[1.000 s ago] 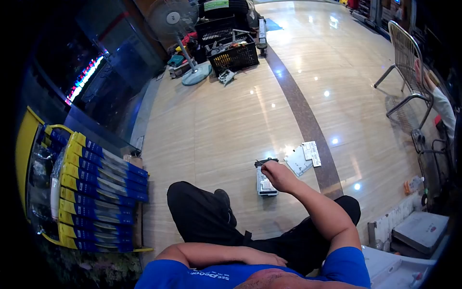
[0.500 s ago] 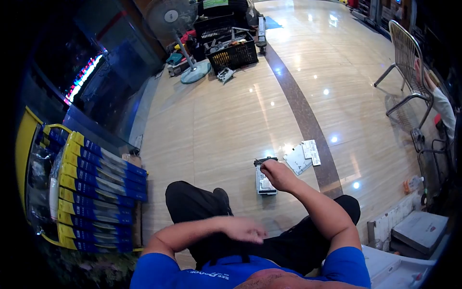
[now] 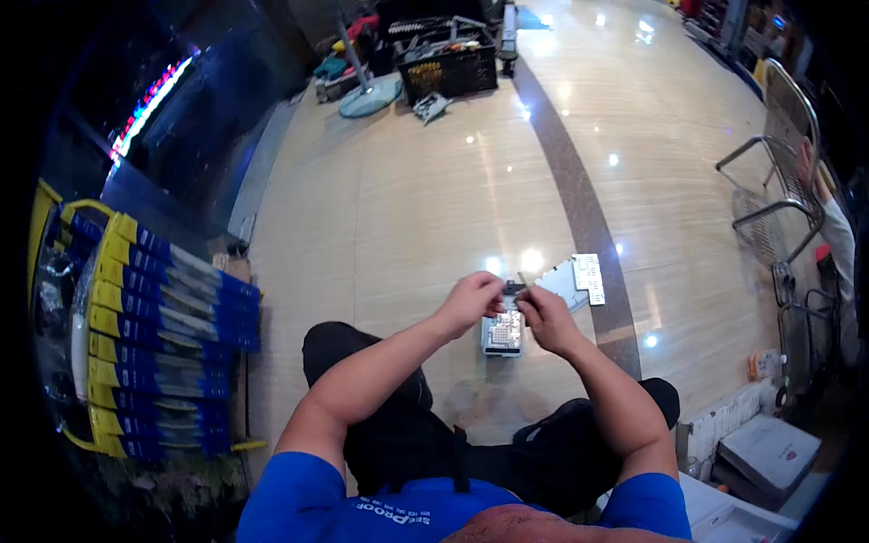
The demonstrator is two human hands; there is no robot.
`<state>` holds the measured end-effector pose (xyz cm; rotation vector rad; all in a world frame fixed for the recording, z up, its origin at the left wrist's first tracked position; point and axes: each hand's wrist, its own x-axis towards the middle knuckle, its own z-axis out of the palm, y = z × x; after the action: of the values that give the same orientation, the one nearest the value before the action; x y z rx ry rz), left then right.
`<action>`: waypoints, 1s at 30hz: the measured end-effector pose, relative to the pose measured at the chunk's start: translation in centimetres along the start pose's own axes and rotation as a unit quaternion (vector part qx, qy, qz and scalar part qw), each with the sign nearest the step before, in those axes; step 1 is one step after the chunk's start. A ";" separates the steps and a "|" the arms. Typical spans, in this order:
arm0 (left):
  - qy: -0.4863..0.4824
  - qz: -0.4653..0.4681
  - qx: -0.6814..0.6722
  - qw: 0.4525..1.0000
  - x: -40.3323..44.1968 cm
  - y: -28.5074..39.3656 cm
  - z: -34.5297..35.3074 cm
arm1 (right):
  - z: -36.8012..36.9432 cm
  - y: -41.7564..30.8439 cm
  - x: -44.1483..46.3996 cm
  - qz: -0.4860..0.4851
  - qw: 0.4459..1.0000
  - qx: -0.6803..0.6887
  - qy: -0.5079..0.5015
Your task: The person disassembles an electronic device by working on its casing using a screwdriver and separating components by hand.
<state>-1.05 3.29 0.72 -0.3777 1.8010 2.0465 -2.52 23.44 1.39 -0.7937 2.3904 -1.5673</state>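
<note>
A boxy metal-cased electronic unit (image 3: 502, 339) lies on the floor before me, its perforated top showing. My left hand (image 3: 473, 302) is at its far left corner, with fingers curled closed; whatever they pinch is hidden. On the opposite side, my right hand (image 3: 549, 320) closes on a thin dark stick-like tool (image 3: 521, 279), which pokes up past the fingertips. Its exact kind is too small to tell. The fingers of both hands nearly meet over the unit's dark far end. Just beyond my right hand lie a flat metal plate (image 3: 559, 281) and a white labelled panel (image 3: 588, 278).
A rack of blue-and-yellow packages (image 3: 167, 344) stands at left. A black crate of tools (image 3: 448, 72) and a fan base (image 3: 370, 97) are ahead. At right are a metal chair (image 3: 783, 172) with another person's arm beside it, a small bottle (image 3: 766, 365) and a grey box (image 3: 769, 451).
My left hand has moved from over my lap forward to the unit. My right hand has shifted slightly right, its thin tool now pointing up. The view has tilted down a little.
</note>
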 end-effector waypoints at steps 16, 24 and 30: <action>-0.014 0.005 0.027 1.000 -1.4 -1.5 1.1 | 1.9 1.0 0.1 0.025 1.000 -0.006 -0.009; -0.007 0.014 0.022 1.000 -1.7 -2.0 1.5 | 2.1 1.0 -0.5 -0.032 0.999 -0.024 0.010; -0.005 0.024 0.034 0.999 -2.3 -1.5 1.6 | 1.7 -0.1 -0.6 -0.033 0.999 -0.036 -0.004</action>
<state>1.77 4.77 0.61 -0.3076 1.8859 2.0084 -1.27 22.39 0.64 -0.9006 2.4512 -1.5077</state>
